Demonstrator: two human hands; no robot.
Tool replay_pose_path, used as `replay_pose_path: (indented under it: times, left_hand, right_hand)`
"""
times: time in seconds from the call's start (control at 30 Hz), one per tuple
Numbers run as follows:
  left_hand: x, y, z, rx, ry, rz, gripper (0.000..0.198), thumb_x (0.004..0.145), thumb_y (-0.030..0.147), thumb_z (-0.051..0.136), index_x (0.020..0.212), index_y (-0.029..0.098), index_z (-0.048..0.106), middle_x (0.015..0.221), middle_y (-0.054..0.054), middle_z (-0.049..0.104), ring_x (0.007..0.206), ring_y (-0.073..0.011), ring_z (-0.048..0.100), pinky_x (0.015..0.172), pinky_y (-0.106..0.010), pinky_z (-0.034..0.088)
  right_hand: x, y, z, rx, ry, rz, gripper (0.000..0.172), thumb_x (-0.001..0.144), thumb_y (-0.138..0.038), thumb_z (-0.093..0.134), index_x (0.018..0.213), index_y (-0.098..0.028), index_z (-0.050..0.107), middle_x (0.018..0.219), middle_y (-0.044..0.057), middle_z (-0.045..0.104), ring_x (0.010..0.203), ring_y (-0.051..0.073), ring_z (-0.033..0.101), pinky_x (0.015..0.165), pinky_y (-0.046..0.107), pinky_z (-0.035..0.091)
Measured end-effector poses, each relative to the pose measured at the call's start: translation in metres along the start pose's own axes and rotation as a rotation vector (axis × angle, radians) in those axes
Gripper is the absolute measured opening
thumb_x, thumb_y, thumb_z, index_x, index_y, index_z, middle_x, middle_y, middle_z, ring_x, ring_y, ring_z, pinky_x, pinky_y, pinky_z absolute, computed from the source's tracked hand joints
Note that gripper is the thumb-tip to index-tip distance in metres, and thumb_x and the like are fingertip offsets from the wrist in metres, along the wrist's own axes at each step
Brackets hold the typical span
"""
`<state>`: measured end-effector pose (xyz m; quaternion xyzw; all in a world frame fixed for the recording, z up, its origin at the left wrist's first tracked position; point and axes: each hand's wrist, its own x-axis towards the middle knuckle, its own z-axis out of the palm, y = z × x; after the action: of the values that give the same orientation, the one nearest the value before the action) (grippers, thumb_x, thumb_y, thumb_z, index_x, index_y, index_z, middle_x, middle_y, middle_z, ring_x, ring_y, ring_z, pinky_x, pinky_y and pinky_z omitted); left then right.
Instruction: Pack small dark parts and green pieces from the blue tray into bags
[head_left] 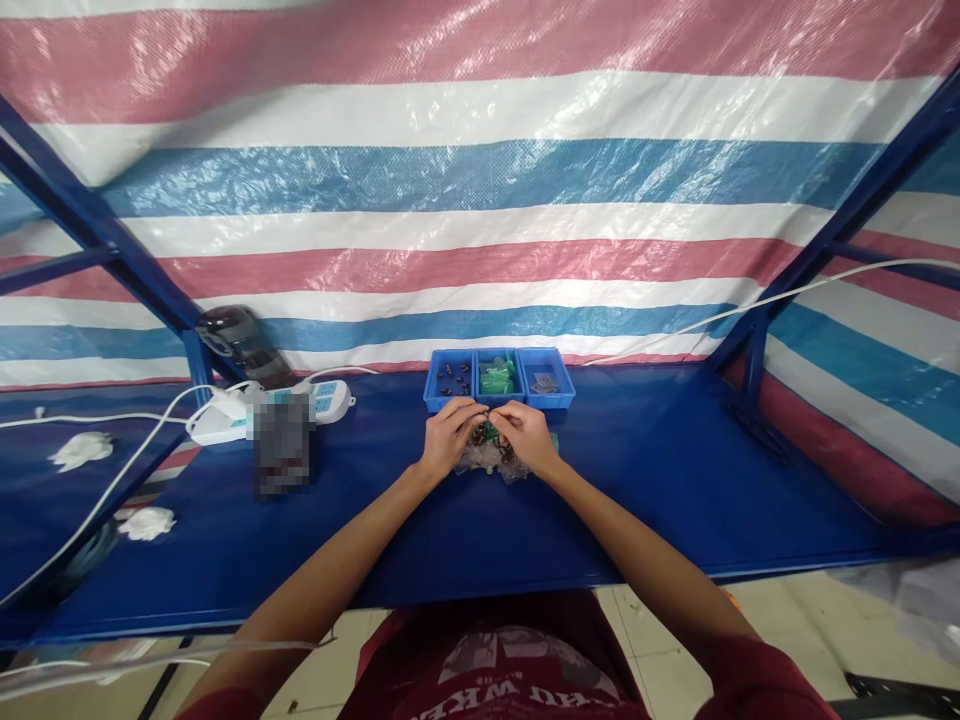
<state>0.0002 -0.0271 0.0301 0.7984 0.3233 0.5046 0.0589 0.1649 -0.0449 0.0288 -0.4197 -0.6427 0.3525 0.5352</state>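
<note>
My left hand (448, 434) and my right hand (529, 435) meet at the middle of the blue table (637, 500), fingers pinched together. Between them they grip a small green part (489, 431) with dark pieces on it, too small to name. Under the hands lies a clear plastic bag (487, 460) with small dark and green parts. Just behind the hands stands a blue tray (499, 380) with three compartments: dark small parts on the left, green parts in the middle, grey parts on the right.
A white power strip (225, 420) with cables and a blurred dark object (283, 440) lie at the left. A black cylinder (240, 340) rests behind them. White crumpled cloths (146, 522) lie far left. Blue frame posts stand at both sides, a striped tarp behind.
</note>
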Motion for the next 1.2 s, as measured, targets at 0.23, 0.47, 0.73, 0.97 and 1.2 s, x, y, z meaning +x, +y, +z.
replay_pose_path:
  times: [0.23,0.47,0.73,0.97,1.2]
  left_hand:
    - [0.0,0.002,0.001,0.023,0.031,-0.019,0.02,0.089,0.032,0.054,0.094,0.019,0.069,0.091,-0.006,0.065,0.086,-0.0152,0.062,0.075,-0.027,0.051]
    - [0.001,0.003,0.0,0.019,0.031,-0.047,0.021,0.088,0.035,0.055,0.089,0.019,0.069,0.091,-0.006,0.065,0.083,-0.0152,0.062,0.075,-0.027,0.051]
    - [0.001,0.003,0.001,-0.062,0.041,-0.154,0.02,0.086,0.034,0.057,0.087,0.018,0.068,0.089,-0.005,0.064,0.075,-0.013,0.06,0.065,-0.024,0.05]
    - [0.001,0.004,0.0,-0.13,0.006,-0.172,0.023,0.087,0.036,0.055,0.082,0.017,0.067,0.085,-0.005,0.063,0.072,-0.0131,0.06,0.059,-0.023,0.05]
    - [0.001,0.006,-0.002,-0.143,0.002,-0.158,0.021,0.087,0.034,0.056,0.081,0.017,0.067,0.082,-0.004,0.062,0.068,-0.0121,0.059,0.056,-0.022,0.049]
  right_hand:
    - [-0.001,0.0,0.0,-0.009,0.011,0.018,0.028,0.084,-0.043,0.054,0.075,-0.018,0.064,0.067,0.001,0.056,0.048,0.011,0.053,0.049,0.025,0.044]
    - [-0.001,-0.003,-0.002,-0.027,0.061,-0.007,0.026,0.084,-0.042,0.053,0.084,-0.019,0.065,0.073,0.003,0.06,0.055,0.013,0.054,0.054,0.026,0.046]
    - [-0.004,-0.011,-0.004,-0.116,0.076,-0.122,0.019,0.083,-0.035,0.056,0.089,-0.02,0.066,0.075,0.003,0.055,0.06,0.013,0.05,0.057,0.026,0.044]
    - [-0.004,-0.013,-0.001,-0.124,0.062,-0.157,0.018,0.083,-0.035,0.057,0.087,-0.021,0.066,0.075,0.002,0.055,0.06,0.013,0.051,0.058,0.026,0.045]
    - [-0.003,-0.011,0.001,-0.133,0.047,-0.183,0.018,0.083,-0.037,0.058,0.086,-0.021,0.067,0.074,0.002,0.054,0.059,0.013,0.05,0.056,0.026,0.045]
